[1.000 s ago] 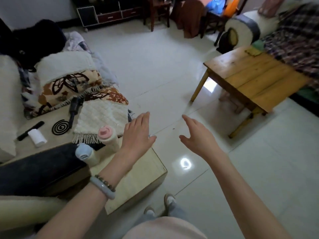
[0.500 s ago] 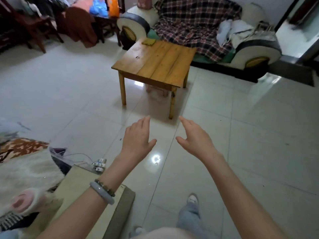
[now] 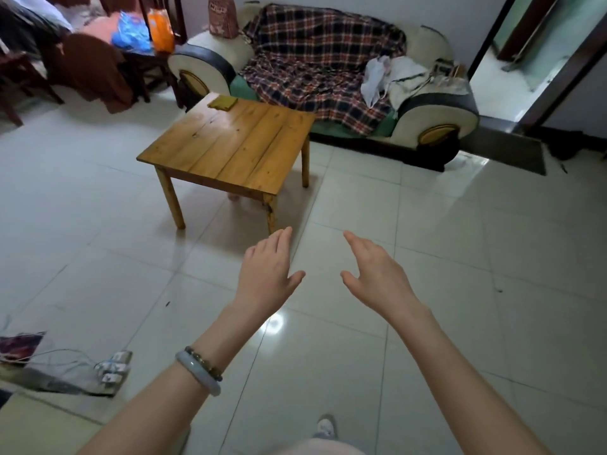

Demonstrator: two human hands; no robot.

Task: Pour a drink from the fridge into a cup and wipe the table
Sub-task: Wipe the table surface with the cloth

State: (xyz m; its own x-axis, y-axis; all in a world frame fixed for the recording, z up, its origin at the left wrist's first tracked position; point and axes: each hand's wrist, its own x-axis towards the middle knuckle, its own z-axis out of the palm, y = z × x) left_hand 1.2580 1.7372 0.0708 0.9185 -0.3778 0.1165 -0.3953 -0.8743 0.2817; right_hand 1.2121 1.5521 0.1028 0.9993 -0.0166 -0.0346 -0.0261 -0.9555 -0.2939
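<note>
Left hand (image 3: pixel 267 274) and right hand (image 3: pixel 377 277) held forward side by side, fingers (image 3: pixel 282 238) loosely spread, both empty

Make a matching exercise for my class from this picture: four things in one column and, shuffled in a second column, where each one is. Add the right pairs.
Things
1. yellow-green cloth
2. plaid blanket
3. bracelets
4. wooden table

Places
A. on the wrist behind the left hand
B. standing on the tiled floor in front of the sofa
C. at the far corner of the tabletop
D. draped over the sofa's seat and back

Pairs: 1-C, 2-D, 3-A, 4-B
</note>
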